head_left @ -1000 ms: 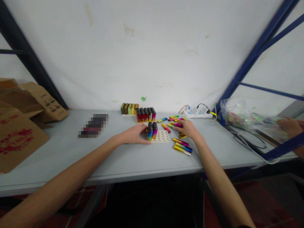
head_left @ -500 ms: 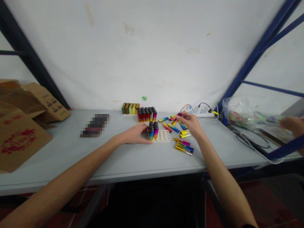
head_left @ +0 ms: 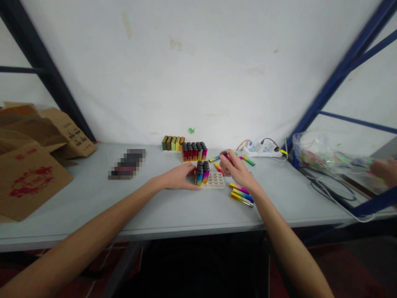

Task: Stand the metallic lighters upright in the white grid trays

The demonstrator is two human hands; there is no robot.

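My left hand (head_left: pixel 176 177) curls around the left end of a white holed tray (head_left: pixel 216 181), thumb at the front and fingers behind. Several rainbow-coloured lighters with black tops (head_left: pixel 200 178) stand upright in the tray's left part, and holes show at its right. Closed in my right hand (head_left: pixel 238 170), just above and right of the tray, is a lighter (head_left: pixel 224 154); its dark end sticks out of the fingers. Loose metallic-coloured lighters (head_left: pixel 241 193) lie in front of the right hand, and others (head_left: pixel 248 161) lie behind it, partly hidden.
A filled tray of red and purple lighters (head_left: pixel 194 152) and one of green and yellow lighters (head_left: pixel 173 143) stand near the wall. A power strip (head_left: pixel 260 150) lies at the back right, cardboard boxes (head_left: pixel 37 178) at left. Another person's hand (head_left: pixel 384 171) shows beyond the blue frame.
My right hand has lifted a lighter from the loose pile and come left towards the tray. The left hand keeps its place at the tray. The view has shifted slightly.
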